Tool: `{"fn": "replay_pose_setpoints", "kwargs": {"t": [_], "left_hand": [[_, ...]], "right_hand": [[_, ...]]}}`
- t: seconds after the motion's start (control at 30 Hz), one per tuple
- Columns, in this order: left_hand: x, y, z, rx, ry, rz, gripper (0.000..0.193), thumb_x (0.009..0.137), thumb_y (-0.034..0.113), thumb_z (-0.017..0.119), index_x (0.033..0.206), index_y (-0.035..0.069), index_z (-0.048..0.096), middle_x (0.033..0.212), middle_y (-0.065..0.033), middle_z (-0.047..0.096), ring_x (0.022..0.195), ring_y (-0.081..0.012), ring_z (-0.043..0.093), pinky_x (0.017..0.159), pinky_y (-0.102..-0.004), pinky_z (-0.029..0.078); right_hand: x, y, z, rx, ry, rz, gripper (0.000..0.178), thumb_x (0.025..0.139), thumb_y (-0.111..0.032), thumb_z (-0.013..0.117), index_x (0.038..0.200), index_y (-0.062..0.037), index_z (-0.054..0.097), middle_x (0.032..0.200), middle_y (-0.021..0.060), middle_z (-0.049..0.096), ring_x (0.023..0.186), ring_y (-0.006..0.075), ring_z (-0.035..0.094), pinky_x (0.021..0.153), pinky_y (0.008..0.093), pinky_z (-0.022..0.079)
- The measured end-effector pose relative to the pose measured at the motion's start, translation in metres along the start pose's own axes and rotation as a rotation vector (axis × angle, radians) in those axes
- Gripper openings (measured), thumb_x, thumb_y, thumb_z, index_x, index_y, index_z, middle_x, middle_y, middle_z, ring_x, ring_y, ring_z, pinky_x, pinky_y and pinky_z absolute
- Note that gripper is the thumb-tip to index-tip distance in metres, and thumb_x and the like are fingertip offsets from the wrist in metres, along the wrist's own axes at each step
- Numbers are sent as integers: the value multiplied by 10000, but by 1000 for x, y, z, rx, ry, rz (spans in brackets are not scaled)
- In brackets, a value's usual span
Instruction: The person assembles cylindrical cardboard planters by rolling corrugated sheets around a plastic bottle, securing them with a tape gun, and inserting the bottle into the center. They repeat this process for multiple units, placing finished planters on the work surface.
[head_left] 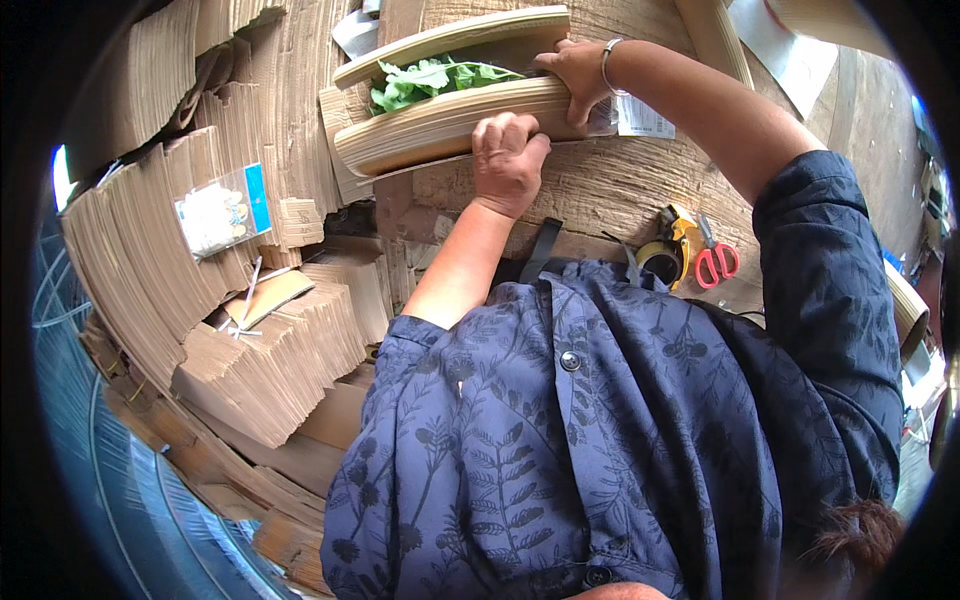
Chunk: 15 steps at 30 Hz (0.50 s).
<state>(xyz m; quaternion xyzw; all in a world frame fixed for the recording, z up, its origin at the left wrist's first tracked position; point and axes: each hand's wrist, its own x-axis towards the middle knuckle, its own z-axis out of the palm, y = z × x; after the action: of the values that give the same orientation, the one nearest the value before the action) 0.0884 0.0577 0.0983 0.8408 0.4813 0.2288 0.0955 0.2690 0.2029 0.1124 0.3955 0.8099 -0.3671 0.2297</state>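
At the top of the table lies a long tan bundle (455,118) with ribbed, curved sides that look like layered cardboard. Leafy green plant stems (430,82) rest in the gap between its near and far sides. My left hand (508,165) is closed, knuckles up, against the near side; what its fingertips hold is hidden. My right hand (582,72), with a bangle at the wrist, spreads thumb and fingers across the bundle's right end. Clear plastic and a white printed label (645,117) stick out beneath that hand.
Yellow tape dispenser (680,235) and red-handled scissors (714,255) lie near my body on the right. Tall cardboard stacks (140,230) crowd the left, with a clear packet (222,212) on one. Thin white sticks (248,300) lie on a lower stack. Blue sheeting (120,480) hangs at lower left.
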Motion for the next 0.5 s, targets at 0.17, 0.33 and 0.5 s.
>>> {"fn": "replay_pose_setpoints", "kwargs": {"t": [0.17, 0.33, 0.5], "left_hand": [[11, -6, 2, -65, -19, -6, 104, 726, 84, 739, 768, 62, 647, 1296, -133, 579, 1275, -370, 474, 1071, -495, 383], [15, -9, -4, -72, -75, 30, 105, 716, 67, 740, 762, 62, 646, 1339, -135, 566, 1274, -377, 486, 1065, -497, 392], [18, -4, -11, -43, -103, 37, 112, 702, 69, 744, 757, 70, 647, 1317, -130, 586, 1271, -363, 494, 1060, -517, 393]], "right_hand": [[8, 4, -8, 28, -76, -30, 1067, 510, -346, 900, 1431, -83, 429, 1232, 230, 587, 1171, 375, 584, 986, 408, 497], [7, 2, -9, 43, -94, 1, 1058, 507, -365, 900, 1417, -90, 436, 1238, 231, 584, 1170, 373, 587, 969, 416, 509], [10, 12, -12, 63, -138, -53, 1103, 502, -383, 906, 1443, -94, 408, 1255, 225, 585, 1156, 362, 604, 971, 415, 510]]}}
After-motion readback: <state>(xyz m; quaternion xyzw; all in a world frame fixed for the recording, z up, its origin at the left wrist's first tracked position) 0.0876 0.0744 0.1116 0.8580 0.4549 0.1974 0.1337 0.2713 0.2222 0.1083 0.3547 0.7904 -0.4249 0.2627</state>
